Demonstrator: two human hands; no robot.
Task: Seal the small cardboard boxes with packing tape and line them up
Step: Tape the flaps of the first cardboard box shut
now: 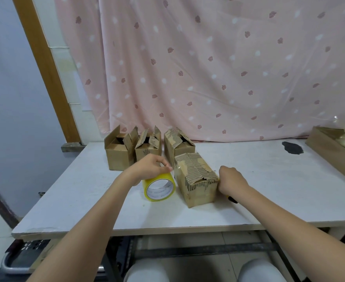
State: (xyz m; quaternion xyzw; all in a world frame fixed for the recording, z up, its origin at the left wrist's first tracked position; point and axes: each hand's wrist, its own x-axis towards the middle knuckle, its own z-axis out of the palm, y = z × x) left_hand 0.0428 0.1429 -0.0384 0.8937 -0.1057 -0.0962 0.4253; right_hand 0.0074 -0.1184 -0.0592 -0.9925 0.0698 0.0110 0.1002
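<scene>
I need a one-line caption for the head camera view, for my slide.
Left hand on yellow tape roll, right hand beside closed box; three open boxes behind.

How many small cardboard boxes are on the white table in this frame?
4. Three open-flapped small brown cardboard boxes stand in a back row: left, middle, right. A fourth, flaps closed, sits nearer, between the hands. The large cardboard tray at the right edge is not counted.

Both forearms are showing bare from the frame edge to the wrists, with no sleeves, watch or rings appearing on the left hand (150,166) or the right hand (229,180). The knees (147,271) are showing light grey fabric at the bottom edge.
</scene>
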